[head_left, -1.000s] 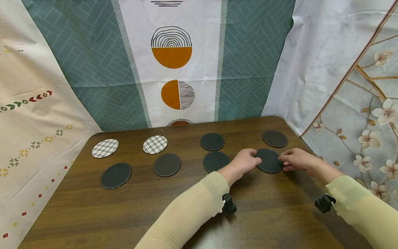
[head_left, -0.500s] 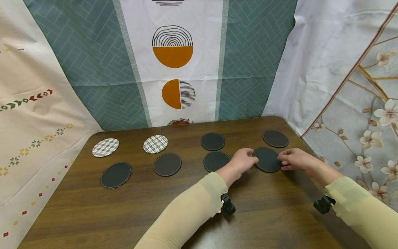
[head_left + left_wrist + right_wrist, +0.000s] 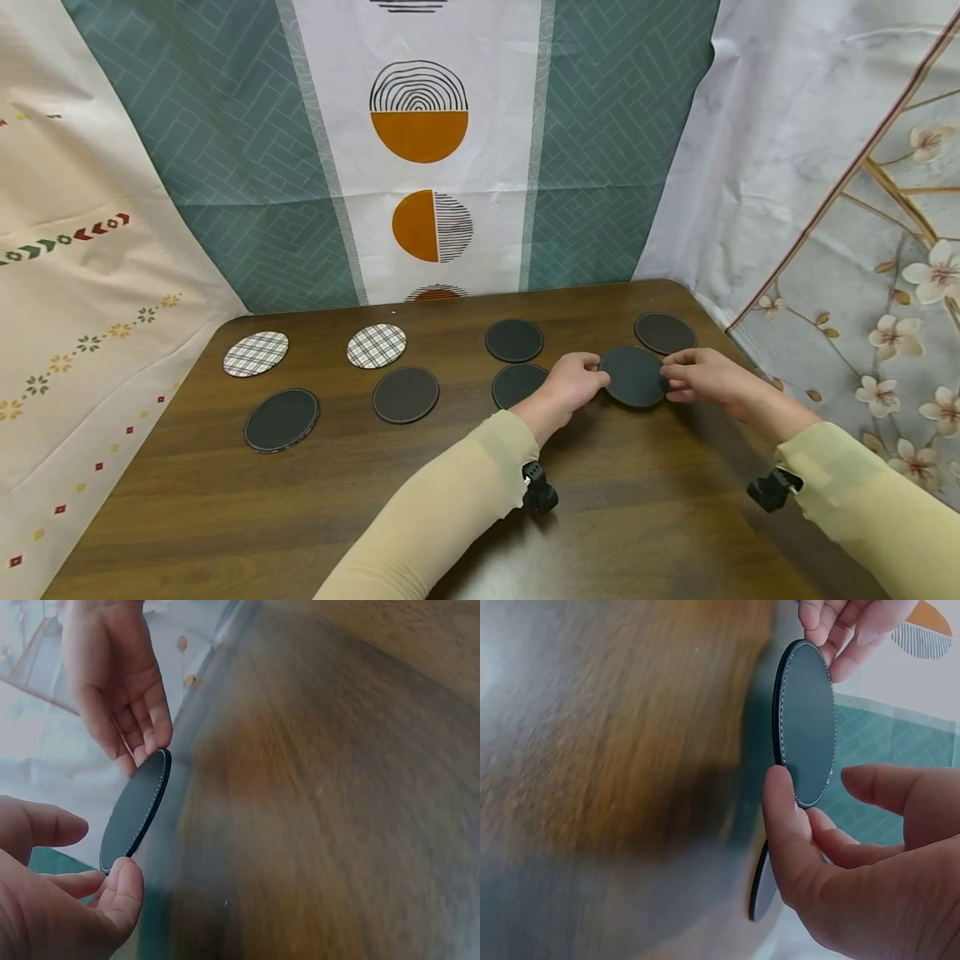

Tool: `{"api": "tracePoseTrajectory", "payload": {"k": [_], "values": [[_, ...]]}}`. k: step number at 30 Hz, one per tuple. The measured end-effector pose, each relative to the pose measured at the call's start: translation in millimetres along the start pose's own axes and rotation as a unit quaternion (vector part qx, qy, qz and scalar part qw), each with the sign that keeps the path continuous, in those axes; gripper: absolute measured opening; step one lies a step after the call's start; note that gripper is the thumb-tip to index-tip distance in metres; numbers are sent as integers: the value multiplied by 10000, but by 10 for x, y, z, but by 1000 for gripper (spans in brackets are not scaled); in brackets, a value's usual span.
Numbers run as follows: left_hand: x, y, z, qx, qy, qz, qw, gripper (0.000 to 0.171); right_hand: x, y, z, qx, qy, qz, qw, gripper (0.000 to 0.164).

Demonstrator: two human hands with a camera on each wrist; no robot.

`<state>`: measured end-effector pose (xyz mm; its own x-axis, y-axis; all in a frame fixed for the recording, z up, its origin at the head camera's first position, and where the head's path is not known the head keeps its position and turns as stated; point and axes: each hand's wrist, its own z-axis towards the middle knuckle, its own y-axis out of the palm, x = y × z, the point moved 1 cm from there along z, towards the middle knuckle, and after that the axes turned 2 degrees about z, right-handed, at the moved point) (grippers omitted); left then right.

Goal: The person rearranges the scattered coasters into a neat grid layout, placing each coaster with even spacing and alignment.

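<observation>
Between my two hands is a round dark coaster (image 3: 633, 377) with a stitched rim, raised a little off the wooden table. My left hand (image 3: 570, 387) holds its left edge with the fingertips. The right hand (image 3: 708, 379) grips the opposite edge the same way. Seen in the left wrist view, the coaster (image 3: 135, 814) spans from one hand's fingertips to the other's. In the right wrist view, the coaster (image 3: 808, 724) stays apart from the upper digit of the right hand, while lower fingertips touch its rim. Just behind it lies a brown coaster (image 3: 665, 333).
Several coasters lie flat on the table (image 3: 300, 517): two checked white coasters (image 3: 256, 354) at the back left, a black coaster (image 3: 282, 420), a brown coaster (image 3: 406, 395), and two dark coasters (image 3: 513, 340), the nearer partly behind my left hand. Patterned cloths (image 3: 622, 150) hang around the table.
Both hands have moved slightly left and away from me, taking the dark coaster up off the table with them. The other coasters stay in place.
</observation>
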<state>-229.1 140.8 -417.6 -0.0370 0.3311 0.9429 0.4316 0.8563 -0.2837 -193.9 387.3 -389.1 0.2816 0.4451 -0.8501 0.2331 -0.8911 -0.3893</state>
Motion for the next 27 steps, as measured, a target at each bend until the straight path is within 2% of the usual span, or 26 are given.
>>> {"api": "tracePoseTrajectory", "payload": {"k": [14, 22, 27], "values": [[-47, -306, -28, 116, 86, 75, 9999, 55, -169, 205, 157, -55, -305, 243, 9992, 59], [-85, -505, -58, 184, 133, 116, 9997, 53, -308, 339, 237, -154, -344, 330, 9987, 59], [-137, -601, -50, 185, 102, -146, 9997, 52, -364, 406, 297, -210, -351, 441, 9982, 59]]}}
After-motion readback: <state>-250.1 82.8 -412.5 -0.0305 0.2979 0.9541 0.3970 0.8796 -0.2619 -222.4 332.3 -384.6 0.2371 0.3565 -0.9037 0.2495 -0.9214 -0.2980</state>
